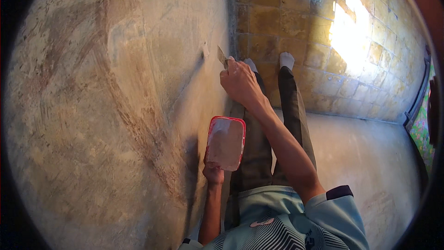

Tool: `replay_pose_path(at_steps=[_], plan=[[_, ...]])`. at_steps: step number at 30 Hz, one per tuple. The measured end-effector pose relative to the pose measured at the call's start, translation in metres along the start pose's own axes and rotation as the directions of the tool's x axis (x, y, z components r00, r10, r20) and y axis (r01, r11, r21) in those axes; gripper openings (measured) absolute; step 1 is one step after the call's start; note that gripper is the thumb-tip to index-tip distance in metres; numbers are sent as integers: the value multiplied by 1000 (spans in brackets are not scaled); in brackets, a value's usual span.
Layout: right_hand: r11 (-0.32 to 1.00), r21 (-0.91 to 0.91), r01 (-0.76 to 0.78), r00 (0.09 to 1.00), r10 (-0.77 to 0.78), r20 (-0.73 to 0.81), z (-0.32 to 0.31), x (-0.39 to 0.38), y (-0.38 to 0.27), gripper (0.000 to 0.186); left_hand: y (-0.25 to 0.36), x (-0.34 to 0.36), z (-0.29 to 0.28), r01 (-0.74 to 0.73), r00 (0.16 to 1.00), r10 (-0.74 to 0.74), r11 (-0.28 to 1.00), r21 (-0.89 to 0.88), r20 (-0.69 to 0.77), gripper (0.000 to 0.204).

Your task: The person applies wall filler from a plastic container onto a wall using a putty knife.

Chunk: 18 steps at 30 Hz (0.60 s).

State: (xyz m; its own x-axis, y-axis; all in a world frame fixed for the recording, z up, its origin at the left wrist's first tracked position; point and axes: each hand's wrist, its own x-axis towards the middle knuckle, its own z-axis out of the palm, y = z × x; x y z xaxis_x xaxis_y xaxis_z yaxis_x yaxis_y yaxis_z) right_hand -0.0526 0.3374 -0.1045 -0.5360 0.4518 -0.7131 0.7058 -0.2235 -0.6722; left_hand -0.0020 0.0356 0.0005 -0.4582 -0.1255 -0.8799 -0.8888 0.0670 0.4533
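Observation:
My right hand (238,81) is closed around the handle of a putty knife (222,57). Its thin metal blade points up and left, close to the plastered wall (138,92); whether it touches cannot be made out. A small light patch (206,49) marks the wall just left of the blade. Lower down, my left hand (213,172) grips the near end of a red-rimmed rectangular tub (226,143). Pale greyish paste fills the tub, which is held in front of my legs, beside the wall. Most of the left fingers are hidden under it.
The rough wall, streaked with brown, runs along my whole left side. My feet (286,60) stand on yellowish floor tiles (263,23). Bright sunlight (354,28) falls on the tiles at the right. Another pale wall (365,157) rises behind me on the right, near a flowered cloth (422,125).

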Motion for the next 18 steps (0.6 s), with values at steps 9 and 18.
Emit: replay_pose_path(at_steps=[9,18], plan=[[1000,14,14,999,-15,42,29,18,-16,22,3,3,-25,-11,997,9,1000,28,71,64],[982,-78,171,985,-170,26,27,21,-20,10,-3,3,-18,26,999,-25,999,-39,24,63]])
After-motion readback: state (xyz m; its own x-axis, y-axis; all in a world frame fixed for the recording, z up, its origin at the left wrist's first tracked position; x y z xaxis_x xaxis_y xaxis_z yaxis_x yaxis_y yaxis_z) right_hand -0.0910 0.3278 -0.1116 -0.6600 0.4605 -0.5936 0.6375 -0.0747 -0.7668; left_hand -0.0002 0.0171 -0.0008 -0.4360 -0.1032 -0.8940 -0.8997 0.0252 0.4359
